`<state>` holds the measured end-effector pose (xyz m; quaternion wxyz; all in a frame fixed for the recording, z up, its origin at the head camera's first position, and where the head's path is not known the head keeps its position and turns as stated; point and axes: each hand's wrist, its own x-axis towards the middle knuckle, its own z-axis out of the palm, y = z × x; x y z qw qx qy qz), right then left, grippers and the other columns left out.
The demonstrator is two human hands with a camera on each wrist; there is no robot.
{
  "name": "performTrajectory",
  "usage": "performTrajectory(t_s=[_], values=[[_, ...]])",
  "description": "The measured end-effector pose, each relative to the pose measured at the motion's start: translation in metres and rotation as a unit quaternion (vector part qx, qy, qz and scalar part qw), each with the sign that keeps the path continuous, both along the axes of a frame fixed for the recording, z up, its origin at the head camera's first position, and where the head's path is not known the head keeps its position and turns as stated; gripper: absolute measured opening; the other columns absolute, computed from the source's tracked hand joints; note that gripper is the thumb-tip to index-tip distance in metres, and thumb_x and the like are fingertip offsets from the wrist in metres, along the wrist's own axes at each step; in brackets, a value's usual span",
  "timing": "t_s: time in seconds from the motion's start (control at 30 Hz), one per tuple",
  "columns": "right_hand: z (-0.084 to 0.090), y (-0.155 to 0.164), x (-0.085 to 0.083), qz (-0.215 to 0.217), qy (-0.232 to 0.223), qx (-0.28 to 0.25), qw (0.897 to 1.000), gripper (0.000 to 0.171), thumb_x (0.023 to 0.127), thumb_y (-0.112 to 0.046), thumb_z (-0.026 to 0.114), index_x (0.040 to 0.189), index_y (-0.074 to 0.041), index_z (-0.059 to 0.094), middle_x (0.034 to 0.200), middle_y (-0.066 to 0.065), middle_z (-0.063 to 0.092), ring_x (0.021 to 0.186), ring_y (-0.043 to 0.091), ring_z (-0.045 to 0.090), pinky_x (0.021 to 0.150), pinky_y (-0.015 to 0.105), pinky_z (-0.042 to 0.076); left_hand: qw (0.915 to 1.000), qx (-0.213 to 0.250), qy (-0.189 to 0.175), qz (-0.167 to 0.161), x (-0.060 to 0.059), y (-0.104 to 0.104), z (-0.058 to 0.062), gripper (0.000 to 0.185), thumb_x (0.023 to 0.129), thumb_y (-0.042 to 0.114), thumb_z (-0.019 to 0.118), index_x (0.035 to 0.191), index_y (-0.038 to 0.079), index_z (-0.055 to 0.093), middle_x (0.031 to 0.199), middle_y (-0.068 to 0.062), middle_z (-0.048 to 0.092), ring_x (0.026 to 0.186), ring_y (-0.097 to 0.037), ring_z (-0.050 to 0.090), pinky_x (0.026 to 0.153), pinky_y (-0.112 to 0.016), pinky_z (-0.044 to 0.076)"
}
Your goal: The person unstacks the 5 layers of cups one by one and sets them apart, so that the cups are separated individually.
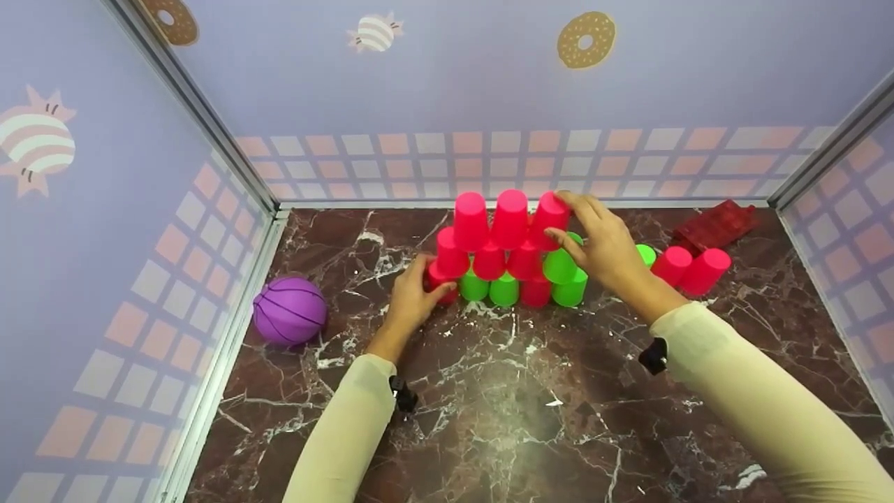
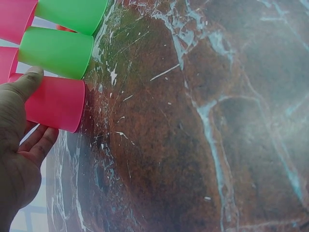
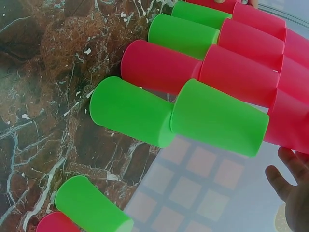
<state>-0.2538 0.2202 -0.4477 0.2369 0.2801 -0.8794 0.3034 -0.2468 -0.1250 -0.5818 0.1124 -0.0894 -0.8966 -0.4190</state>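
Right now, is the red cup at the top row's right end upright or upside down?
Upside down: in the head view, the cup shows its closed base on top and its wider end below.

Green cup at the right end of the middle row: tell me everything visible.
This green cup is plain, smooth and tapered, apparently plastic. It stands upside down, rim across a green bottom-row cup and a red bottom-row cup, beside a red middle-row cup. A red top-row cup sits partly on its base. The right hand overlaps it in the head view but looks apart in the right wrist view.
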Motion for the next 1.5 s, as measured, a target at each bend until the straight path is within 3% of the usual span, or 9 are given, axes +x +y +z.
performTrajectory(t_s=[0.2,0.43,0.6,0.77,1.13,1.2,1.4,1.5], values=[[0.002,0.005,0.001,-0.001,0.001,-0.012,1.0,0.057,0.1,-0.021,0.084,0.149,-0.002,0.059,0.129,0.024,0.071,0.114,0.041,0.076,0.1,0.057,0.063,0.9997,-0.001,0.023,-0.006,0.0,0.0,0.0,0.055,0.09,0.027,0.092,0.131,0.004,0.064,0.119,-0.021,0.078,0.109,-0.039,0.077,0.097,-0.054,0.063],[0.007,0.018,0.003,-0.015,-0.019,-0.01,1.0,0.056,0.103,-0.021,0.081,0.151,-0.003,0.057,0.129,0.025,0.07,0.11,0.042,0.076,0.094,0.053,0.065,0.9999,-0.014,0.002,0.004,-0.001,0.0,0.002,0.055,0.09,0.028,0.092,0.133,0.006,0.064,0.123,-0.02,0.077,0.114,-0.039,0.076,0.102,-0.054,0.061],[0.005,0.03,0.006,-0.017,-0.006,-0.014,1.0,0.057,0.102,-0.019,0.081,0.151,-0.002,0.057,0.131,0.026,0.071,0.112,0.042,0.076,0.096,0.055,0.065,0.9998,-0.015,-0.011,0.006,-0.001,0.001,0.004,0.057,0.09,0.03,0.092,0.134,0.007,0.064,0.126,-0.02,0.077,0.117,-0.039,0.075,0.105,-0.054,0.061],[0.001,0.046,0.012,-0.029,-0.001,-0.018,0.999,0.057,0.1,-0.015,0.084,0.15,-0.002,0.059,0.126,0.024,0.071,0.104,0.039,0.077,0.089,0.053,0.065,0.9999,-0.012,-0.006,0.0,0.0,0.001,0.004,0.057,0.09,0.029,0.092,0.134,0.006,0.063,0.127,-0.021,0.077,0.118,-0.04,0.075,0.105,-0.054,0.061],[-0.009,0.082,0.025,-0.077,-0.032,-0.014,0.996,0.062,0.096,-0.01,0.086,0.151,-0.001,0.059,0.131,0.026,0.068,0.112,0.04,0.075,0.096,0.051,0.062,0.9999,0.001,0.01,-0.004,0.002,-0.001,0.001,0.058,0.088,0.025,0.094,0.133,0.003,0.064,0.121,-0.021,0.077,0.109,-0.038,0.076,0.097,-0.054,0.063],[-0.013,0.089,0.027,-0.085,-0.031,-0.014,0.996,0.063,0.095,-0.008,0.087,0.152,-0.002,0.059,0.129,0.025,0.068,0.111,0.04,0.074,0.095,0.046,0.061,0.9999,0.002,0.012,-0.004,0.002,-0.001,0.001,0.058,0.087,0.024,0.094,0.133,0.003,0.064,0.121,-0.022,0.077,0.109,-0.039,0.076,0.097,-0.054,0.063],[-0.029,0.108,0.034,-0.101,-0.03,-0.016,0.994,0.063,0.093,-0.005,0.088,0.15,-0.001,0.06,0.125,0.025,0.069,0.107,0.037,0.072,0.091,0.01,0.045,0.9999,0.011,0.01,-0.005,0.001,0.001,0.002,0.057,0.087,0.022,0.094,0.132,0.003,0.065,0.122,-0.022,0.077,0.111,-0.04,0.076,0.1,-0.056,0.062],[-0.037,0.115,0.038,-0.104,-0.035,-0.017,0.994,0.064,0.092,-0.003,0.088,0.149,0.001,0.06,0.125,0.026,0.069,0.108,0.039,0.072,0.093,0.003,0.042,0.9999,0.014,0.009,-0.007,0.0,0.001,0.002,0.057,0.087,0.023,0.094,0.132,0.004,0.065,0.121,-0.022,0.077,0.111,-0.04,0.076,0.1,-0.055,0.063]])
